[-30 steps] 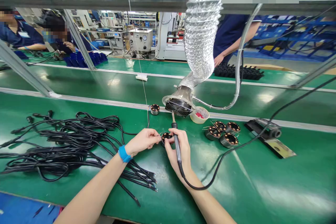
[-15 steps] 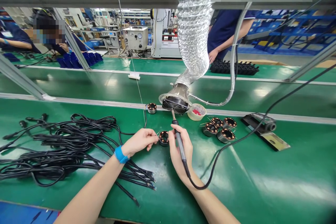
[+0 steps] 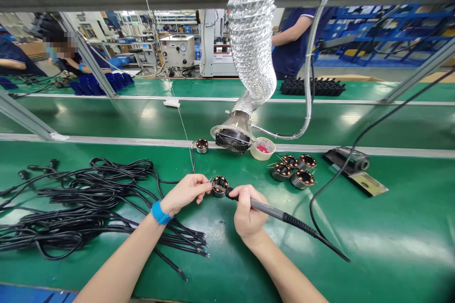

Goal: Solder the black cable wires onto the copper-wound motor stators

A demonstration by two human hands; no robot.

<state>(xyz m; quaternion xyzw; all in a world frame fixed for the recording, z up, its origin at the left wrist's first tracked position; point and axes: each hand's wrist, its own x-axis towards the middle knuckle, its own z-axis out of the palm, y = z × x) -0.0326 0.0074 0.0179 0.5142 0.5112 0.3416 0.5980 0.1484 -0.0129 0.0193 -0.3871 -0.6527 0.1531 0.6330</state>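
My right hand [image 3: 250, 210] grips a soldering iron [image 3: 265, 207] by its grey handle. The iron lies nearly level, its tip over a copper-wound motor stator [image 3: 220, 184] on the green bench. At the stator's left side my left hand [image 3: 188, 192], with a blue wristband, pinches a thin wire between thumb and forefinger. Whether this is a lead or solder I cannot tell. A thin line hangs from above towards this hand. Behind it stands another stator [image 3: 202, 146] with a cable attached.
Bundled black cables [image 3: 88, 199] cover the left bench. Above the work hangs a fume extractor hood [image 3: 232, 137], beside a tape roll [image 3: 263, 149]. Several stators [image 3: 302, 178] and an iron stand [image 3: 350, 161] sit to the right. Co-workers are across the bench.
The iron has swung from upright near the hood to nearly level, its tip now down at the stator. My right hand has turned with it; my left stays by the stator.
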